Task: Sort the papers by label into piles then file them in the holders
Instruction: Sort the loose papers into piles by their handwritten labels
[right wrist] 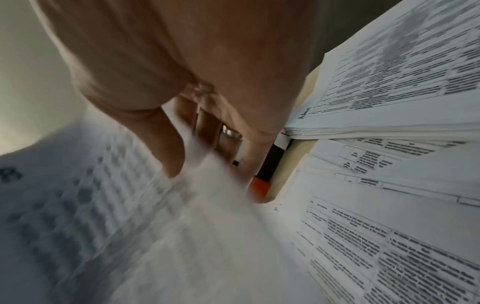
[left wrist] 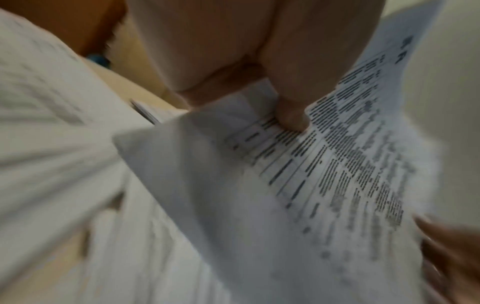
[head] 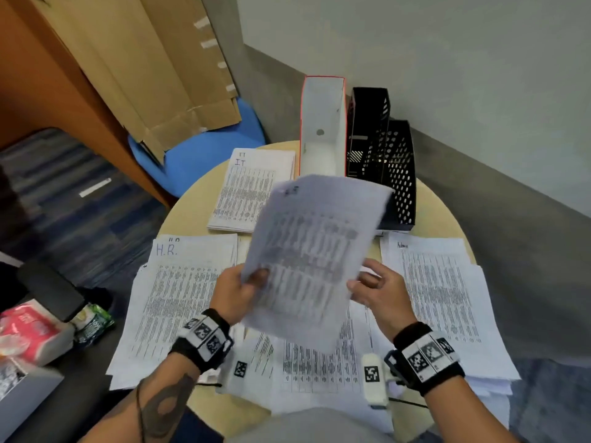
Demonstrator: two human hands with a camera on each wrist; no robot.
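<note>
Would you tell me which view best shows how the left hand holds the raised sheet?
The left wrist view: the left hand presses its thumb onto the raised sheet close up. The head view shows the whole sheet, blurred. The right wrist view shows only its blurred surface.

Held sheet (head: 315,251): printed table, motion-blurred, tilted, lifted above the table centre; label at its top left unreadable.

"IT" pile (head: 252,190): at 11 o'clock on the round table, flat, handwritten label at top.

"H.R." pile (head: 179,302): at 9 o'clock, loosely fanned, blue handwritten label.

Third pile (head: 447,298): at 3 o'clock, small handwritten label, too small to read.

Unsorted sheets (head: 319,369): at 6 o'clock, under the held sheet.

White holder with red edge (head: 323,129) and two black perforated holders (head: 383,151): upright at 12 to 1 o'clock, side by side.
</note>
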